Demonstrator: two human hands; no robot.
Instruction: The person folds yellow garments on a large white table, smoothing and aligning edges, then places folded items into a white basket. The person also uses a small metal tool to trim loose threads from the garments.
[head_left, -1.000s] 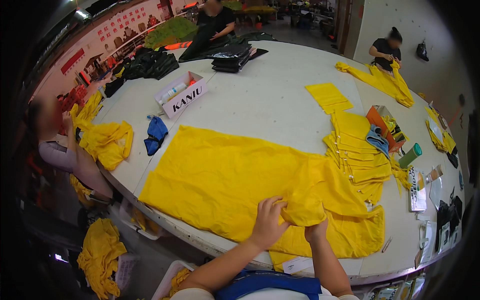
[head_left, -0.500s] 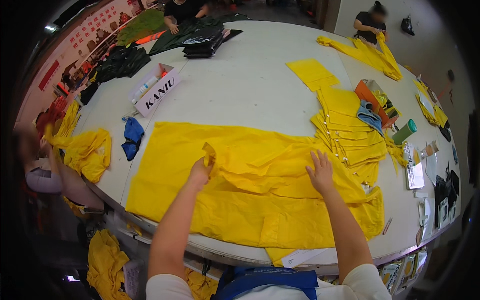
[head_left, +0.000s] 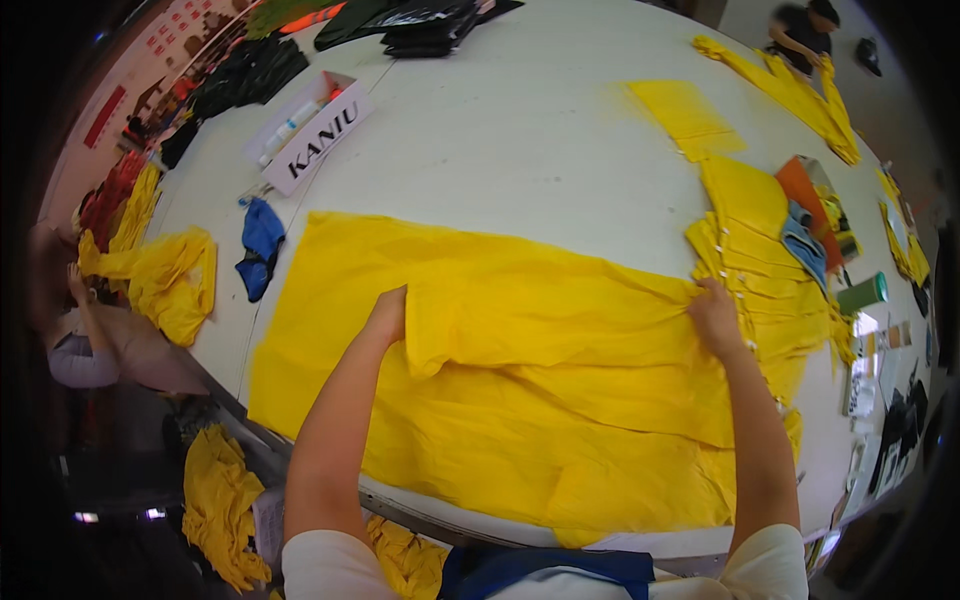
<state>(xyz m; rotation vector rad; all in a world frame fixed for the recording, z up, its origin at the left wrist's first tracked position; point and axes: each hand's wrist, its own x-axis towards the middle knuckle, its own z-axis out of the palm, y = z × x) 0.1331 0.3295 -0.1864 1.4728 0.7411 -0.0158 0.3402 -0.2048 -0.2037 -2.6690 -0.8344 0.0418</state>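
A large yellow raincoat of thin, creased fabric lies spread over the table before me. One of its sleeves runs taut from left to right between my two hands. At the sleeve's open end, my left hand grips the edge, its fingertips hidden by the fabric. My right hand is closed on gathered cloth at the other end of the sleeve, right beside a stack of folded yellow pieces.
A white box with bottles and a blue cloth lie to the left. At right are an orange box, a green cylinder and a blue-grey cloth. Co-workers handle yellow garments at far left and far right.
My right hand has gone from open above the cloth to gripping it further right. The sleeve, bunched before, is now drawn out straight and flatter. The view has shifted.
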